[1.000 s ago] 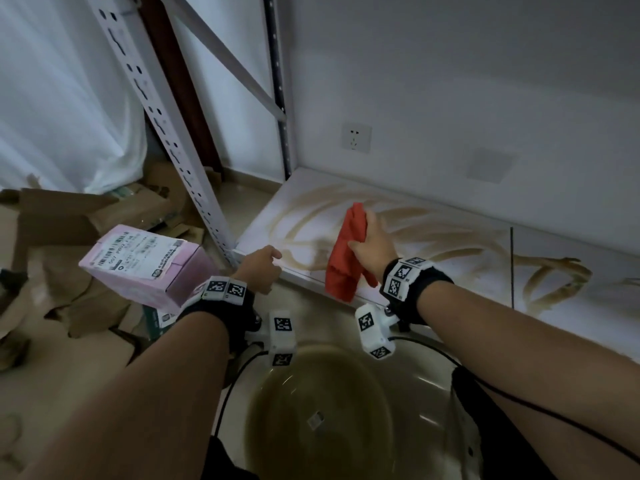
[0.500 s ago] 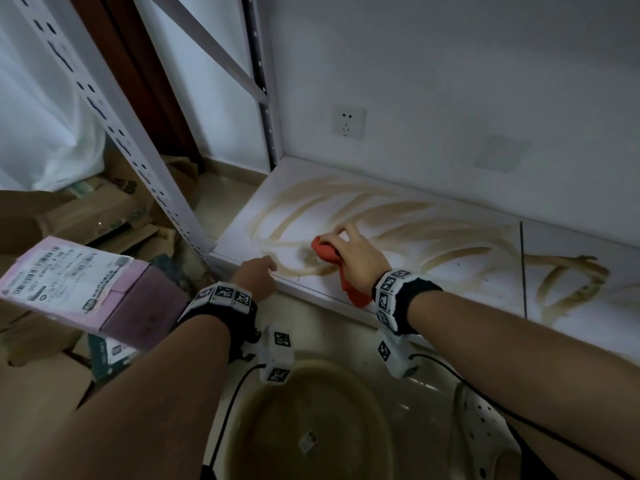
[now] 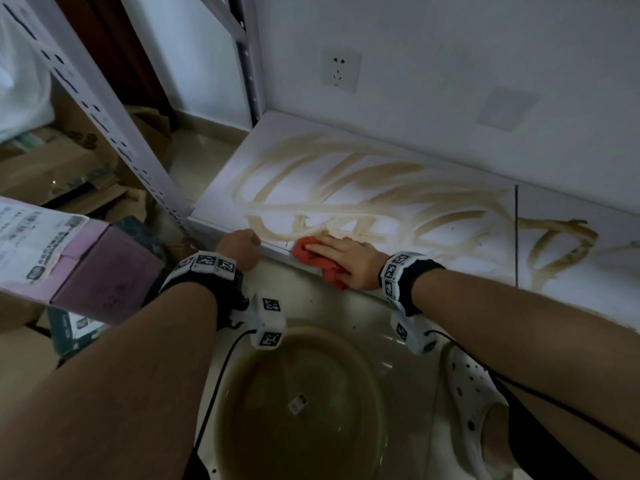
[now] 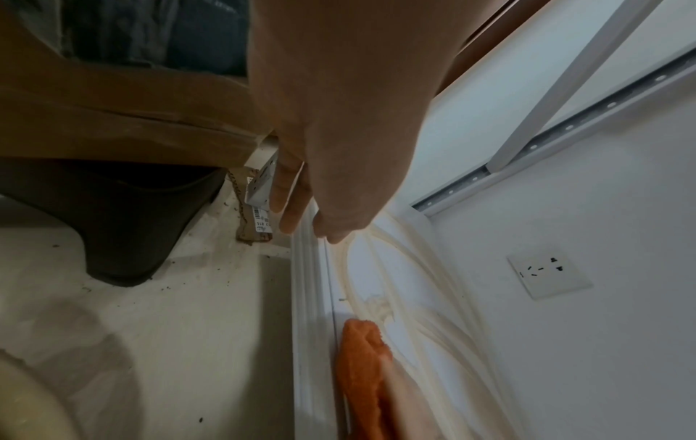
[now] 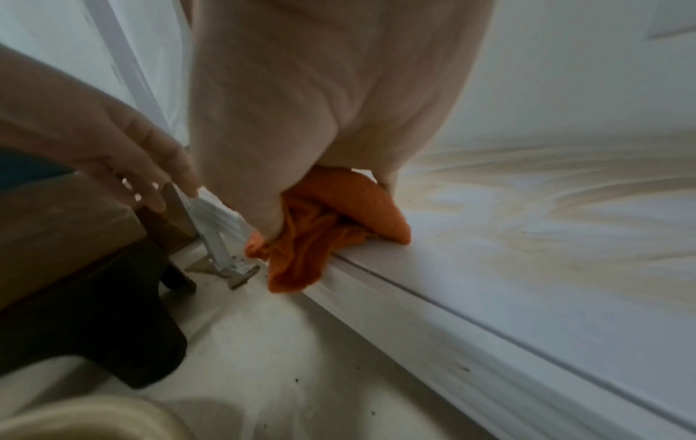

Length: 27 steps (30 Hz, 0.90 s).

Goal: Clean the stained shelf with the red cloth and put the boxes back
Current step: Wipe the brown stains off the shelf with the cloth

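Right hand (image 3: 346,259): palm down, fingers straight and close together, pressing the red cloth (image 3: 313,258) flat on the shelf (image 3: 450,237) at its front edge, towards the left corner. Thumb side faces left. Part of the cloth bunches under the heel of the hand and hangs over the front lip; the wrist view shows this fold (image 5: 301,256) draped off the edge. Forearm runs back low and to the right.

Left hand (image 3: 239,247): no object held. Fingers loosely bent, a little apart, tips resting on the front lip of the shelf just beside the left upright post (image 3: 114,133). The left wrist view shows the fingertips (image 4: 331,229) touching the rim near the corner. It is near the cloth, not touching it.

Brown smears (image 3: 381,202) cover most of the shelf from the back edge to the front.

Pink box (image 3: 69,261) off the shelf, left of the left forearm. Round basin (image 3: 298,403) of murky water on the floor below the front edge.
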Each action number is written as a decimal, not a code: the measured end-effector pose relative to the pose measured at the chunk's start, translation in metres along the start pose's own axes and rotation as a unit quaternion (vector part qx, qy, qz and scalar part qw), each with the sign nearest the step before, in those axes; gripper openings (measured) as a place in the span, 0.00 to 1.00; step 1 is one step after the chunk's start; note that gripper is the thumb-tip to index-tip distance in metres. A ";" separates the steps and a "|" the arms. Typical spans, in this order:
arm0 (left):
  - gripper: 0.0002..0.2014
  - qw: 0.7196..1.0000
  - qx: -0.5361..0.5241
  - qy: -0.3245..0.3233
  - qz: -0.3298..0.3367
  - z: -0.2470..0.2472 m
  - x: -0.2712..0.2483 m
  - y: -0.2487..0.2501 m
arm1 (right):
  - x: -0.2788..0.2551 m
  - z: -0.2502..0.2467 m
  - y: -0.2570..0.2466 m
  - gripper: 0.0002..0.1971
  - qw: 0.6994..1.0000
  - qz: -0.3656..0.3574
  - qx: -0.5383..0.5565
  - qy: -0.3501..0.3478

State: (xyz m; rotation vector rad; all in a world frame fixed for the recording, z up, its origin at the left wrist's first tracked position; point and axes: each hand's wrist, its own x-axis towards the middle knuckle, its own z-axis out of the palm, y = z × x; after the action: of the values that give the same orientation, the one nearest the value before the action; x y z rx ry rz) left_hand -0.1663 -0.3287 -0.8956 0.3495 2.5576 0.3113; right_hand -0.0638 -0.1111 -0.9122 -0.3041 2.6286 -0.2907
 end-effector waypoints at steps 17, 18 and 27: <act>0.17 0.999 -0.031 0.025 0.009 -0.005 0.012 -0.002 | 0.068 -0.012 -0.007 0.31 0.997 0.048 -0.051 -0.018; 0.17 0.999 -0.034 0.023 0.007 -0.005 0.012 -0.003 | 0.065 -0.016 0.001 0.31 0.997 0.061 -0.041 -0.013; 0.17 0.998 -0.048 0.039 0.003 -0.013 0.018 -0.003 | 0.025 0.005 0.010 0.33 0.993 0.026 -0.095 -0.060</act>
State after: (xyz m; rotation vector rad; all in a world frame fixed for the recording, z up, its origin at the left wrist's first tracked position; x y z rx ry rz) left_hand -0.1884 -0.3281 -0.8939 0.3143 2.6079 0.4556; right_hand -0.0841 -0.1087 -0.9297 -0.3048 2.5441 -0.0027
